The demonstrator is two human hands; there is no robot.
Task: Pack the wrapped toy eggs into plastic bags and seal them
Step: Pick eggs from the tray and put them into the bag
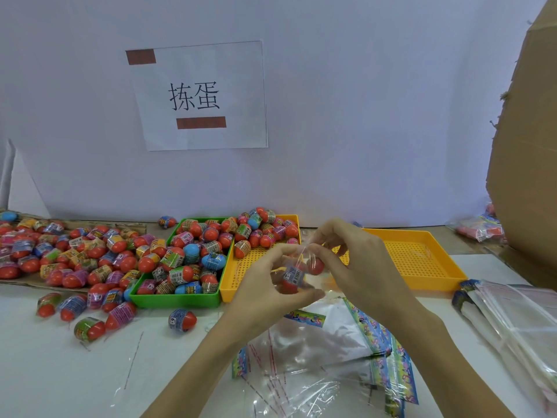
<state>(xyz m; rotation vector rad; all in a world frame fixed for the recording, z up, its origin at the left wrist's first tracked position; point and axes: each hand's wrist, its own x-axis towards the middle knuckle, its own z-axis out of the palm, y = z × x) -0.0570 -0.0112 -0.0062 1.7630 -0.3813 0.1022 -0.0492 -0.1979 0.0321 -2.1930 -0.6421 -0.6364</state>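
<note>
Both my hands are raised over the table's middle, holding a small clear plastic bag (297, 267) with red toy eggs (291, 280) inside. My left hand (265, 285) cups the bag from below and the left, fingers curled round it. My right hand (352, 263) pinches the bag's top edge between thumb and fingers. A heap of wrapped toy eggs (69, 254) covers the table on the left. More eggs fill a green tray (180, 300) and the back of a yellow tray (241, 288).
A second yellow tray (422, 260) sits at the right behind my hands. Clear bags and printed header cards (325, 351) lie in front of me. A stack of clear bags (518, 321) lies at the right, a cardboard box (527, 146) beyond it. One loose egg (182, 319) lies near the green tray.
</note>
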